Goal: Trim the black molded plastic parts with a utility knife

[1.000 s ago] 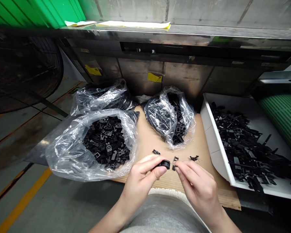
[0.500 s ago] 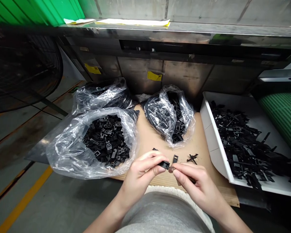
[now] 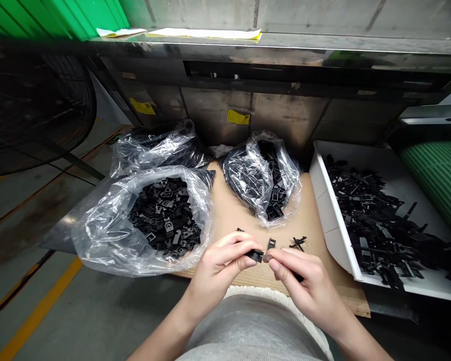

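Observation:
My left hand (image 3: 220, 271) pinches a small black plastic part (image 3: 254, 255) between thumb and fingers. My right hand (image 3: 304, 286) meets it from the other side, its fingertips on a small dark piece (image 3: 266, 258), and a black strip (image 3: 296, 276) shows under its fingers. Just beyond the hands, a black rectangular buckle-like part (image 3: 271, 243) and a branched black runner piece (image 3: 298, 243) lie on a cardboard sheet (image 3: 233, 215). Another black part (image 3: 240, 229) is mostly hidden behind my left hand.
Clear plastic bags of black parts (image 3: 108, 225) (image 3: 261, 180) (image 3: 154, 150) stand at the back and left. A white tray (image 3: 334, 215) heaped with black parts sits right, beside a green mesh belt (image 3: 439, 185). A fan guard (image 3: 33, 110) stands left.
My hands have come closer together around the small parts. A black strip now shows under my right hand, and the view has shifted slightly.

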`<control>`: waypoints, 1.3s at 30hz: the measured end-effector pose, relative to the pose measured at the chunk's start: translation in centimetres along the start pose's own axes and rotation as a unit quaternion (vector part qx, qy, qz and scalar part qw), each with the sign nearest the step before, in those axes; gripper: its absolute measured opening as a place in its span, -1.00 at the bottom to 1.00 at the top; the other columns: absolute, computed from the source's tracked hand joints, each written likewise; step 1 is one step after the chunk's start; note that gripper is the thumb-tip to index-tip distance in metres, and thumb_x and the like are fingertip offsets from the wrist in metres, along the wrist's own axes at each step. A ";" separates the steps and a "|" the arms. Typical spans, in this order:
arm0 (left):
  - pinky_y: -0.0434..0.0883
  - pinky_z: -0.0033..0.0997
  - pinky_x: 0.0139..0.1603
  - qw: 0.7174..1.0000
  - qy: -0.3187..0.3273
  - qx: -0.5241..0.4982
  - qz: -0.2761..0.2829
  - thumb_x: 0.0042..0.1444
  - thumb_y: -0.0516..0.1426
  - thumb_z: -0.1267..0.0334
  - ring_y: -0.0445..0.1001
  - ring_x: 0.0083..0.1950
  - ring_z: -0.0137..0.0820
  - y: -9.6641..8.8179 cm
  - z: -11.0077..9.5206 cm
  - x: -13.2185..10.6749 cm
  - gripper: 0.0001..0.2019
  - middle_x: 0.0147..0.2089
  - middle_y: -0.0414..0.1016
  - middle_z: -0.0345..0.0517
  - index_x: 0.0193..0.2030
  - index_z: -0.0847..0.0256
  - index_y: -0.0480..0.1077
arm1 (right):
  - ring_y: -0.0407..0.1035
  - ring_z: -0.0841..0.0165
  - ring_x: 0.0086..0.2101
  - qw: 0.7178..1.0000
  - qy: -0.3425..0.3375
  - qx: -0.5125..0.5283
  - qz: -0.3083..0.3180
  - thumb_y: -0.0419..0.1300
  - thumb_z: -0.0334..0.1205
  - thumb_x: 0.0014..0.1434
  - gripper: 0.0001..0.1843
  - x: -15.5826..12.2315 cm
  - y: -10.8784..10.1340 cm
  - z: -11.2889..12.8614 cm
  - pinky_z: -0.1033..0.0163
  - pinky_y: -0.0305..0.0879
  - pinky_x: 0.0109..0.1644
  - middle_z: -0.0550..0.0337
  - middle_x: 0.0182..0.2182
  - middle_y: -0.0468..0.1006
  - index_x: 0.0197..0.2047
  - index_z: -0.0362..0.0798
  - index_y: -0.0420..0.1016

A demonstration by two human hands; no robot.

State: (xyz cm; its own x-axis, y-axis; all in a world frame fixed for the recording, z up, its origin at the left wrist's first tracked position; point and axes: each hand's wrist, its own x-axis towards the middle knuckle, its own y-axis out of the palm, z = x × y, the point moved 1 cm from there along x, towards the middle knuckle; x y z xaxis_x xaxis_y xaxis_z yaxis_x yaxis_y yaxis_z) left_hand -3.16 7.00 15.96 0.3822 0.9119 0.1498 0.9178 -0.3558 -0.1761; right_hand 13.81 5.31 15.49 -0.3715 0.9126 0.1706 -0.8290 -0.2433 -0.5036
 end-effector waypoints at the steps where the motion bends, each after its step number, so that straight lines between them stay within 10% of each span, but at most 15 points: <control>1: 0.23 -0.63 -0.10 1.000 -0.002 -0.001 -0.001 0.09 0.09 0.48 0.36 -0.16 -0.49 0.0 0.0 0.0 -0.79 -0.24 0.38 -0.25 -0.23 0.09 0.44 | 0.20 0.46 -0.52 1.000 -0.002 0.002 0.000 -0.04 -0.34 0.20 -0.81 0.0 0.1 0.0 0.34 0.09 -0.45 0.22 -0.55 0.31 -0.34 -0.16 0.37; 11: 0.25 -0.58 -0.10 0.999 -0.020 -0.032 0.010 0.08 0.10 0.46 0.36 -0.16 -0.44 -0.2 0.6 -0.1 -0.82 -0.24 0.39 -0.21 -0.26 0.11 0.46 | 0.11 0.52 -0.60 0.987 0.051 0.121 0.090 -0.03 -0.25 0.21 -0.71 0.5 -0.1 -0.3 0.36 0.03 -0.51 0.33 -0.65 0.20 -0.50 -0.12 0.35; 18: 0.25 -0.57 -0.09 1.000 -0.006 -0.016 -0.011 0.05 0.12 0.46 0.37 -0.14 -0.44 -0.2 0.3 0.2 -0.81 -0.23 0.43 -0.22 -0.27 0.10 0.48 | 0.01 0.65 -0.75 0.839 0.178 0.414 0.305 0.09 -0.14 0.13 -0.75 0.5 -0.1 -1.7 0.48 -0.11 -0.72 0.33 -0.68 0.30 -0.35 -0.16 0.47; 23: 0.30 -0.56 -0.33 0.995 -0.073 -0.025 -0.068 0.05 0.13 0.37 0.36 -0.37 -0.48 0.2 0.2 0.1 -0.89 -0.43 0.39 -0.23 -0.29 0.17 0.46 | 0.16 0.60 -0.67 0.892 0.144 0.414 0.113 0.08 -0.20 0.15 -0.83 0.0 -0.4 -2.0 0.45 0.08 -0.64 0.28 -0.55 0.39 -0.24 -0.06 0.42; 27: 0.24 -0.55 -0.55 0.985 -0.127 -0.064 -0.093 0.07 0.09 0.30 0.21 -0.58 -0.56 0.7 0.2 -0.2 -0.88 -0.51 0.32 -0.25 -0.30 0.21 0.45 | 0.28 0.46 -0.46 0.992 0.037 0.108 -0.047 -0.01 -0.35 0.19 -0.74 -0.8 -0.2 -1.4 0.31 0.23 -0.38 0.19 -0.41 0.41 -0.06 -0.02 0.36; 39: 0.24 -0.55 -0.60 0.991 -0.106 0.021 -0.081 0.07 0.10 0.26 0.17 -0.62 -0.59 0.8 -0.4 -0.7 -0.84 -0.40 0.33 -0.17 -0.27 0.25 0.45 | 0.19 0.36 -0.45 0.968 -0.104 -0.209 -0.091 0.01 -0.33 0.18 -0.74 -0.6 0.4 0.0 0.24 0.14 -0.42 0.13 -0.51 0.34 -0.09 -0.17 0.40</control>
State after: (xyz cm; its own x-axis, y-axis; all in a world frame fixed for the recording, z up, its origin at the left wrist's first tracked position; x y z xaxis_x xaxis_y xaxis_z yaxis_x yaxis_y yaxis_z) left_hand -2.62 5.98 16.09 0.1948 0.9804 -0.0278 0.9583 -0.1963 -0.2077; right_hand 13.73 4.64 15.15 -0.3475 0.8314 0.4335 -0.6629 0.1092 -0.7407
